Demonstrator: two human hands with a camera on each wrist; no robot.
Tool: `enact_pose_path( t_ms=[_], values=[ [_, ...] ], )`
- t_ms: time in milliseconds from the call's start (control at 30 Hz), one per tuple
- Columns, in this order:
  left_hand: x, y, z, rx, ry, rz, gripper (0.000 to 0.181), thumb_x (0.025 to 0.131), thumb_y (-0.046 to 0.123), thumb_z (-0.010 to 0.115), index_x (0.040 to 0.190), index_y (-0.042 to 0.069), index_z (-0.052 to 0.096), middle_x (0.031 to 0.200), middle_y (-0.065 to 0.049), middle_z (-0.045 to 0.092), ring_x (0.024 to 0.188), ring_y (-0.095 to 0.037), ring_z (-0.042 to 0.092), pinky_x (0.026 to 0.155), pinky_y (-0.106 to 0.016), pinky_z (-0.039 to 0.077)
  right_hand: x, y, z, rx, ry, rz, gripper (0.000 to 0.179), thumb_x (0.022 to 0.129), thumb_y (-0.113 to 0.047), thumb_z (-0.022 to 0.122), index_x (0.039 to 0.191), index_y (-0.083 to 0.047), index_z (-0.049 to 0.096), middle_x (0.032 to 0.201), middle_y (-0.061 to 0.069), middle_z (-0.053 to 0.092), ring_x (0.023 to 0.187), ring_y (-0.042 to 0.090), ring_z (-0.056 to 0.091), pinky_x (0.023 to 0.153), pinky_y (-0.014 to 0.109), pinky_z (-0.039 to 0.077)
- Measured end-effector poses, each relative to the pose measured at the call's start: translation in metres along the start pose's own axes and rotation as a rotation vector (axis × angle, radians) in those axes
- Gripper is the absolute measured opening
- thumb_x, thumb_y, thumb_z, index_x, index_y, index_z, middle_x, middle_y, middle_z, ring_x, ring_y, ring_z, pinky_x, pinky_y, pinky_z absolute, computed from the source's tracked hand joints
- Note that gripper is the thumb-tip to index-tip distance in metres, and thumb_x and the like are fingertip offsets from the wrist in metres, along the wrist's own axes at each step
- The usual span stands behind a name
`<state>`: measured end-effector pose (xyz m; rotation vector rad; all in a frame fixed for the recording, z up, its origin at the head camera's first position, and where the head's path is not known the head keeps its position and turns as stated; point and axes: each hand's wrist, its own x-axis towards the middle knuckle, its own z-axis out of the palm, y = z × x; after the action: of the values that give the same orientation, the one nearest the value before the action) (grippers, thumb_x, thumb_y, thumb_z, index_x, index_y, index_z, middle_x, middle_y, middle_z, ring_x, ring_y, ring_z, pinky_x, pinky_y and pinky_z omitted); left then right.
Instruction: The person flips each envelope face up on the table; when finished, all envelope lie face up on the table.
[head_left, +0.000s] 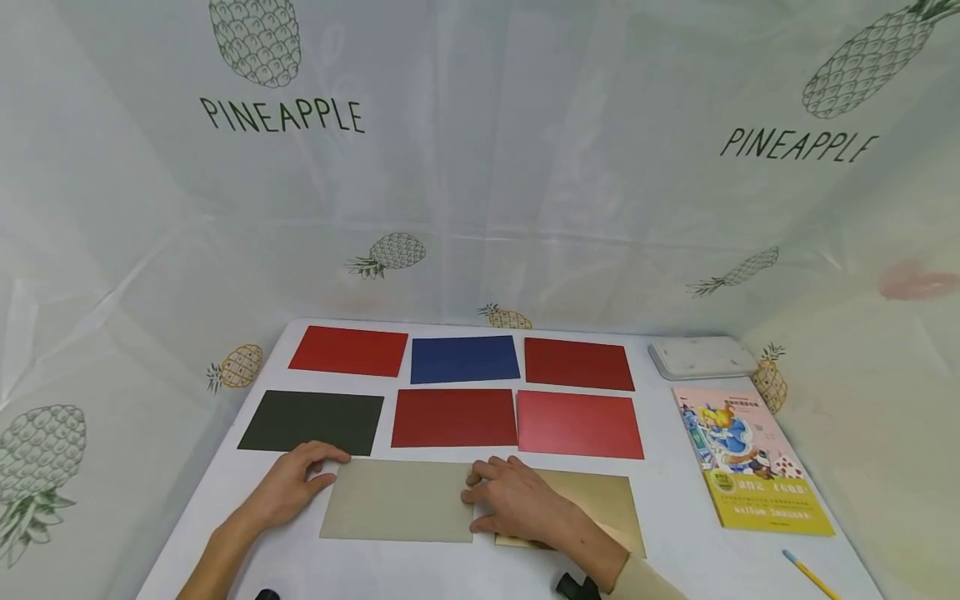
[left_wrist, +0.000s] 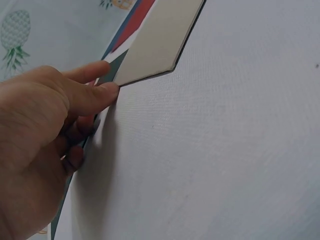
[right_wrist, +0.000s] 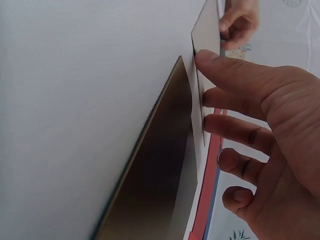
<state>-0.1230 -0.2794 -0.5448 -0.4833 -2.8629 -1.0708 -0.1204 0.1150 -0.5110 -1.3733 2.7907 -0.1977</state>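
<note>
the left hand (head_left: 288,483) is resting at the far left corner of a blank beige board (head_left: 397,502), its thumb and index finger loosely touching the edges while the other fingers are bending underneath; the right hand (head_left: 525,504) is touching the board's right edge with its thumb and fingertips, all of them relaxed and not wrapping round anything. from the left, a dark green rectangular card (head_left: 311,422) is lying beyond the left hand, and a bright red card (head_left: 348,351) is lying in the row behind it. the beige board is lying in the nearest row, between the two hands. past it, a dark red card (head_left: 453,418) is occupying the centre of the middle row, with a blue card (head_left: 465,359) sitting behind it. a shiny gold board (head_left: 603,504) is lying just right of the beige one, the right hand and wrist partly covering it. a coral-red card (head_left: 579,425) and, behind that, another deep red card (head_left: 579,363) are ending the two far rows. farther right, a pale flat case (head_left: 705,358), an illustrated pink-and-yellow book (head_left: 750,458) and a yellow pencil with a blue end (head_left: 813,575) are lying on the white table (head_left: 682,567).
</note>
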Motion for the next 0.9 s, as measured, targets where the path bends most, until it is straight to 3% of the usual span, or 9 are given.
enact_pose_path(
  t_ms=[200,433,633,900],
  values=[
    [-0.0021,0.001,-0.0006,-0.064,0.02,0.008,0.044,0.08,-0.008,0.077,0.113,0.021,0.074,0.111,0.007,0.068,0.092,-0.012,0.06,0.079,-0.024,0.051,0.0011,-0.0014,0.0007,-0.006,0.019,0.003,0.038,0.081,-0.048,0.082,0.115,-0.032,0.077,0.114,-0.009,0.065,0.101,0.009,0.06,0.082,0.032,0.05],
    [-0.0035,-0.0038,-0.0043,-0.157,0.012,-0.044,0.04,0.083,0.001,0.079,0.117,0.019,0.072,0.095,0.004,0.063,0.082,-0.011,0.052,0.068,-0.022,0.044,0.0003,-0.003,0.0014,0.039,0.023,0.034,0.046,0.076,-0.054,0.083,0.113,-0.028,0.077,0.112,-0.01,0.063,0.099,0.008,0.059,0.08,0.029,0.048],
    [-0.0016,-0.0071,-0.0046,-0.168,0.029,0.016,0.04,0.082,0.008,0.081,0.119,0.018,0.072,0.092,0.004,0.062,0.081,-0.009,0.052,0.067,-0.022,0.043,0.0028,-0.0043,0.0046,0.065,-0.006,0.096,0.055,0.069,-0.062,0.085,0.109,-0.027,0.075,0.106,-0.013,0.057,0.093,0.005,0.056,0.079,0.026,0.043],
    [0.0009,-0.0054,-0.0047,-0.217,0.043,0.123,0.035,0.086,0.008,0.077,0.118,0.021,0.072,0.11,0.004,0.066,0.084,-0.008,0.053,0.071,-0.022,0.044,0.0058,-0.006,0.0065,0.061,-0.02,0.111,0.059,0.064,-0.063,0.088,0.109,-0.028,0.072,0.102,-0.013,0.053,0.091,0.003,0.052,0.077,0.025,0.038]
  ],
)
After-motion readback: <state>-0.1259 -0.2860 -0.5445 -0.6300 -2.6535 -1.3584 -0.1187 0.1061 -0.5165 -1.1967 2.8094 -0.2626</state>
